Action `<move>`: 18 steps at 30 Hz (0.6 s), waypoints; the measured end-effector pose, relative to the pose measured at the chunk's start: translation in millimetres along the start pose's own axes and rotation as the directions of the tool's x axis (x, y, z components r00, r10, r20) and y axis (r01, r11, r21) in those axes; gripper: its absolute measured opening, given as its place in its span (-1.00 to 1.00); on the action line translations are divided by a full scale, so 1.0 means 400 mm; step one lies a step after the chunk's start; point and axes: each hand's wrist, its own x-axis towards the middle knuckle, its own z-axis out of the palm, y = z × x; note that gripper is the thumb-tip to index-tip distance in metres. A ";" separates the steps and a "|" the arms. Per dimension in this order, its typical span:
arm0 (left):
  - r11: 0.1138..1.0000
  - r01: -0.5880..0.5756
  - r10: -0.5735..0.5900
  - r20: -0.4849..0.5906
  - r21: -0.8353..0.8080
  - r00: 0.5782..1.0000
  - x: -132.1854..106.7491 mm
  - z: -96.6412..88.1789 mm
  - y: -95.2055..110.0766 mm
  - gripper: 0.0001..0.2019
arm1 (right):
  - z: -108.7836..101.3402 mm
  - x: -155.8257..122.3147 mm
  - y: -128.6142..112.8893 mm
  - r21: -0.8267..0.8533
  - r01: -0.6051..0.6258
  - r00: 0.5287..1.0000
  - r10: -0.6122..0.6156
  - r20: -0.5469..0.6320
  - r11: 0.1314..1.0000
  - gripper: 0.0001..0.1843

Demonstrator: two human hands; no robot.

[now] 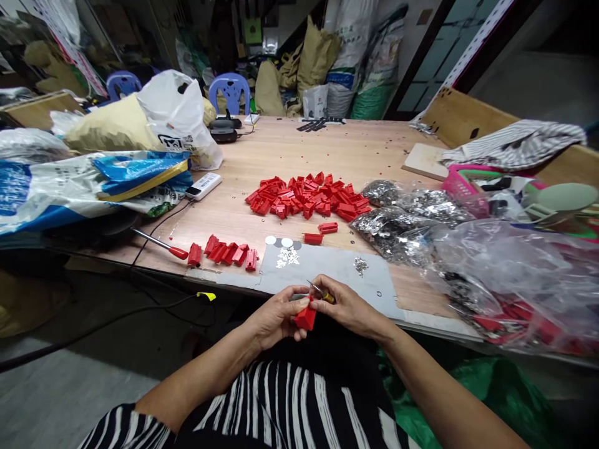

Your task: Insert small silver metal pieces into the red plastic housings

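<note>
Small red plastic part (306,318) pinched in left hand (276,315) grip, just below near tabletop (290,149) edge, over lap. Right hand (349,308) grip pressed round thin tool (321,292), tip twd part. Prob. light, stiff, smooth, so maybe slippery. Best pinched by flat sides w/ fingertips, top face left clear.

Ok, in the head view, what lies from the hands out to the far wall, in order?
Left hand on a red part, right hand on a small tool → grey sheet → two loose red parts → red pile → black pieces → sacks.
</note>
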 end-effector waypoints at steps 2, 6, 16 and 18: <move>1.000 -0.010 0.010 -0.020 0.027 1.000 0.004 0.002 0.006 -0.54 | 0.001 0.000 0.010 0.022 -0.018 1.000 0.019 -0.024 1.000 -0.87; 0.971 -0.084 0.111 -0.112 0.222 0.987 -0.006 0.006 0.012 -0.51 | 0.006 -0.003 0.032 0.050 -0.074 0.992 0.078 -0.100 0.996 -0.79; 0.193 -0.464 0.721 0.196 0.865 0.665 -0.021 -0.009 -0.022 -0.66 | 0.037 -0.013 0.048 0.205 -0.102 0.973 0.140 -0.182 0.973 -0.72; 0.055 -0.462 0.746 0.271 0.885 0.608 -0.019 -0.014 -0.028 -0.66 | 0.037 -0.019 0.040 0.287 -0.134 0.979 0.172 -0.112 0.949 -0.67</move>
